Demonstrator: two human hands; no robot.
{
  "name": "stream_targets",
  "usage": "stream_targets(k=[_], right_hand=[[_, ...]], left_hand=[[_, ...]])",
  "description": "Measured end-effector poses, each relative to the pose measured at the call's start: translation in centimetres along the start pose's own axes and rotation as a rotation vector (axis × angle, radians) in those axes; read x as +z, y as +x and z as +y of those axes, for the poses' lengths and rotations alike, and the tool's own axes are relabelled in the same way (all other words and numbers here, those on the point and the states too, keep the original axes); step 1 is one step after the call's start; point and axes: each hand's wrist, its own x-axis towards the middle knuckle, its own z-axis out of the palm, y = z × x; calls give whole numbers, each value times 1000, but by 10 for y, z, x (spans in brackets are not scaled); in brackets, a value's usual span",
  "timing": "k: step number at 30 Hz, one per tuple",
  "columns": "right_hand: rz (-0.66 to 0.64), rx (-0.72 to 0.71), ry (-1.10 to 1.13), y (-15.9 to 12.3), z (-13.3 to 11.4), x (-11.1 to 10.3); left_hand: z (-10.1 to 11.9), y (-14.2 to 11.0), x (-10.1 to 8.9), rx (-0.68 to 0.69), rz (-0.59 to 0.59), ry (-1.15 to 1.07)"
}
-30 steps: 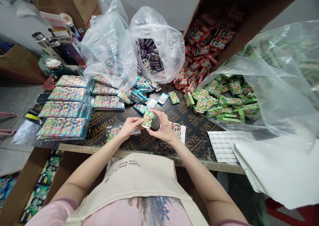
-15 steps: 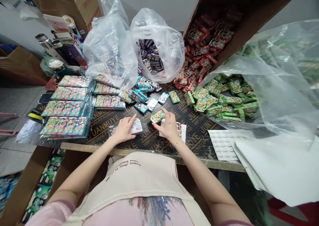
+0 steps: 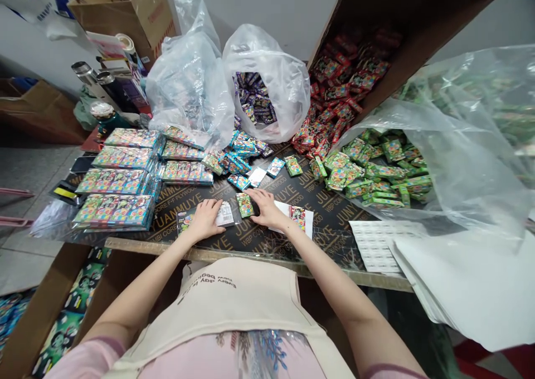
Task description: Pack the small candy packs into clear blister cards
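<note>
My left hand [image 3: 204, 218] rests flat on a clear sleeve with a printed card and white barcode label [image 3: 225, 214] near the table's front edge, fingers spread. My right hand [image 3: 264, 207] lies just right of it, fingers on a small green packet [image 3: 244, 204] that sits on the dark plywood table [image 3: 334, 223] beside the sleeve's open end. Under my right wrist lies another white card with a colourful print [image 3: 297, 217].
Stacks of filled sleeves [image 3: 115, 192] at left. Loose blue packets [image 3: 240, 150] ahead, a plastic bag of purple packets [image 3: 257, 95], red packets in a tipped cardboard box [image 3: 343, 83], green packets [image 3: 371, 167] in a clear bag at right. White label sheets [image 3: 371, 242] at front right.
The green packet, held up between both hands a second ago, has come down to the table beside the sleeve. My left hand moved down flat onto the sleeve.
</note>
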Motion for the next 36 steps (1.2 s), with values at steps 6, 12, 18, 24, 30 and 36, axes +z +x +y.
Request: stream_targets(k=[6,12,18,24,30,36], right_hand=[[62,-77,107,6,8,14],[135,-112,114,-3,-18,-7],[-33,-189,128,-9,-39,-30],[327,63,423,-6,-44,-31],[666,540,1118,13,-67,-15],[779,693,1280,18,-77,-21]], left_hand=[[-4,-1,-7,-3,37,-60],[-3,-1,-16,39,99,-227],[7,7,-26,197,57,-311],[28,14,-34,44,253,-509],[64,30,-11,-229,437,-1347],[94,24,-5,-394,371,-1923]])
